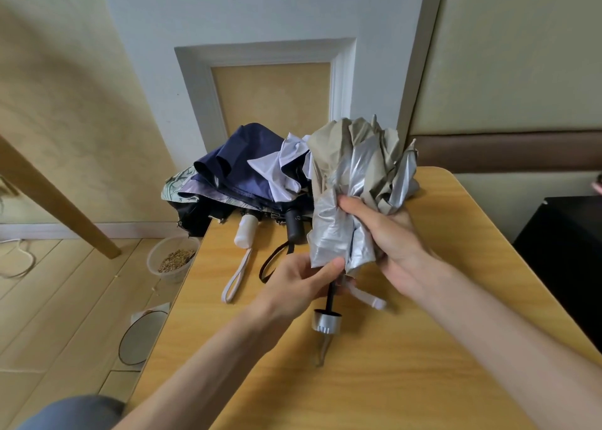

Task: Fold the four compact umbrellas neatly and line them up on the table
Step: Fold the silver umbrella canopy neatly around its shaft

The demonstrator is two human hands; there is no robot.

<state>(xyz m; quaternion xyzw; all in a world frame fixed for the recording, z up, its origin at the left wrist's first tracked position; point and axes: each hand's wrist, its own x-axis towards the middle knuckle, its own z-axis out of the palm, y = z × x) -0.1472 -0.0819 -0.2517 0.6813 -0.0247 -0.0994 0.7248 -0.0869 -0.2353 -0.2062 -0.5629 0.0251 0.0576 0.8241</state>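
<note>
Had the silver-and-khaki crumpled fabric compact umbrella (355, 172) up off the yellow wooden counter (391, 374) — my right hand (391, 237) gripped the bunched canopy, left hand (303, 283) pinched its lower hem. Fabric looked light, slick, floppy — I'd hold by the ribs.

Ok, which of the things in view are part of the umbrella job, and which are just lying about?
Job: silver umbrella, gripped by left hand and right hand; pile of unfolded umbrellas at the far edge of the table, with white handle and black handle.
Lying about: plastic tub and round dark-rimmed object, both on the floor.
</note>
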